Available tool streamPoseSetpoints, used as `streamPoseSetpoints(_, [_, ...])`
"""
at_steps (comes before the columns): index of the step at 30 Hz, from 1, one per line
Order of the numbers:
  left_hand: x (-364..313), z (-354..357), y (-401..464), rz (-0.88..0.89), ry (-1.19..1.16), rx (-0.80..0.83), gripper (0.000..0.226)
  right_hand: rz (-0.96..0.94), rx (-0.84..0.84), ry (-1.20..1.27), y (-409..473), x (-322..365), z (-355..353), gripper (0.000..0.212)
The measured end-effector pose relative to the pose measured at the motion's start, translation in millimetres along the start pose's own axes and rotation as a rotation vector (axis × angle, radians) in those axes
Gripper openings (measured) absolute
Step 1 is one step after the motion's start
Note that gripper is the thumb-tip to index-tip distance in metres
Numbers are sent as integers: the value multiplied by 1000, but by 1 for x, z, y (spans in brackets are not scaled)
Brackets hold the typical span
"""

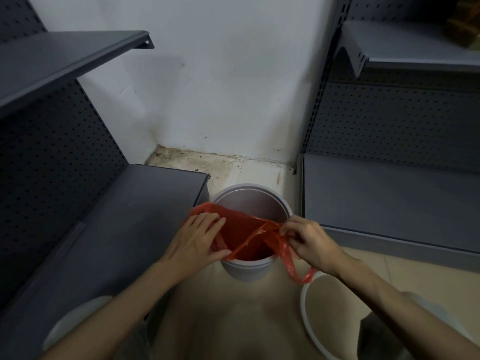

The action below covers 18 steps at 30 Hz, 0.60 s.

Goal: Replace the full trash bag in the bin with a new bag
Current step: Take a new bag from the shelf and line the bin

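A round white bin (259, 193) stands on the floor between two grey shelf units. A red plastic bag (244, 232) hangs partly inside it, its mouth spread across the near half of the opening. My left hand (197, 240) grips the bag's left edge over the bin's left rim. My right hand (309, 242) pinches the bag's right edge near the right rim, and one red handle loop (298, 274) dangles below that hand. The far part of the bin's inside shows bare.
A second white round container (306, 307) sits on the floor at the lower right, partly behind my right forearm. Grey metal shelving (124, 229) flanks the bin on the left and another unit (389, 198) on the right. A white wall with a dirty floor corner lies behind.
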<state>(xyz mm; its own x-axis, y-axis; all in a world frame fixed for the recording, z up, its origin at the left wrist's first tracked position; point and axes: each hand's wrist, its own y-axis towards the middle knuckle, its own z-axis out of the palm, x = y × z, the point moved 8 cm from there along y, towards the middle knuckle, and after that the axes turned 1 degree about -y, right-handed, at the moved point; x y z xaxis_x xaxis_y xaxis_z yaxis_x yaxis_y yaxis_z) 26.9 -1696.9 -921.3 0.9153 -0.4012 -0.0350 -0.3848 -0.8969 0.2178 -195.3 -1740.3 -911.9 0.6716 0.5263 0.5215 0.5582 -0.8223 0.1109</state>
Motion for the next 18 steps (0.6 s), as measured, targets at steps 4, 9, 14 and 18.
streamPoseSetpoints(4, [19, 14, -4, -166, -172, 84, 78, 226, 34, 144, -4, -23, 9, 10])
streamPoseSetpoints(9, [33, 29, -9, -233, -239, 121, 79, 385, -5, 52, -5, -41, 13, 11])
streamPoseSetpoints(14, [39, 41, -9, -251, -268, 225, 111, 435, 3, 59, -8, -41, 21, 28])
streamPoseSetpoints(18, [39, 44, -5, -241, -297, 267, 130, 407, 33, 37, -15, -44, 26, 48])
